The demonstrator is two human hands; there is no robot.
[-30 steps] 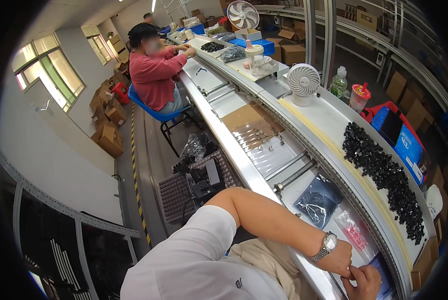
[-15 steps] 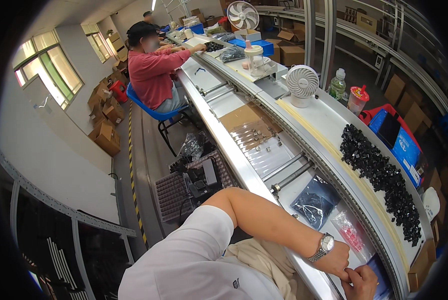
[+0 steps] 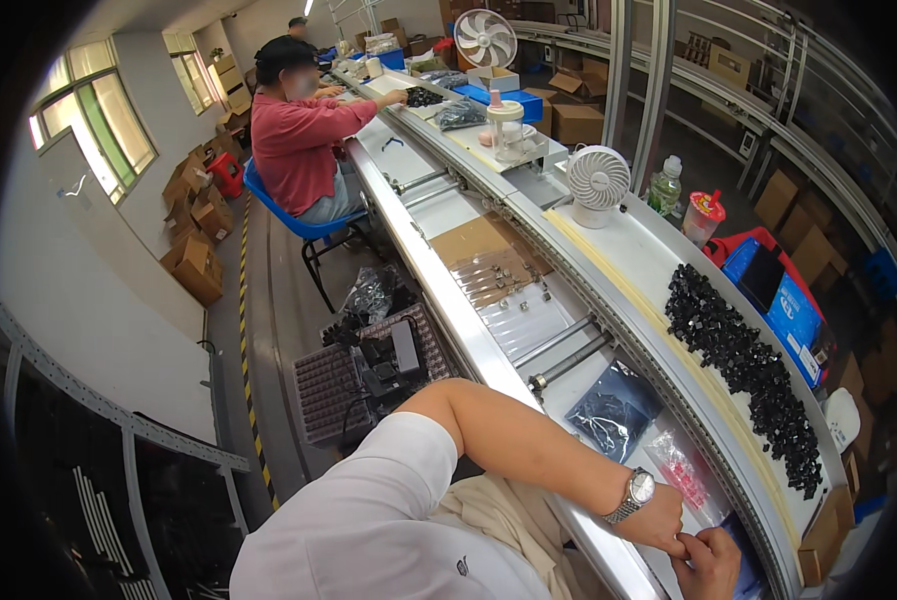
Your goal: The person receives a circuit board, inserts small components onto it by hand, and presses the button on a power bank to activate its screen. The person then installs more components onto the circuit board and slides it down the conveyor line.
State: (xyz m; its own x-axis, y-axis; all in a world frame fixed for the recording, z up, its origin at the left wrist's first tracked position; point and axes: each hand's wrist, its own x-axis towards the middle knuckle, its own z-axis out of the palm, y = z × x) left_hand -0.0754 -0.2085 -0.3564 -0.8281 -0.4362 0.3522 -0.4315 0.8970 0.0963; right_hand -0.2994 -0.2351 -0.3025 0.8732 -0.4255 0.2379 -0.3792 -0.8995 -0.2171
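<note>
Left hand (image 3: 659,520) and right hand (image 3: 711,562) met fingertip to fingertip at the near right bench edge (image 3: 609,550), pinching something too small to tell, just near of the pink packet (image 3: 677,470). Best kept low over the bench, grip steady; dark bag (image 3: 612,420) and black parts pile (image 3: 744,365) lay farther right.

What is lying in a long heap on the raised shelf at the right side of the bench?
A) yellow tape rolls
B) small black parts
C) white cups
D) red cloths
B: the heap of small black parts spreads along the white shelf, beyond the small white fan.
</note>
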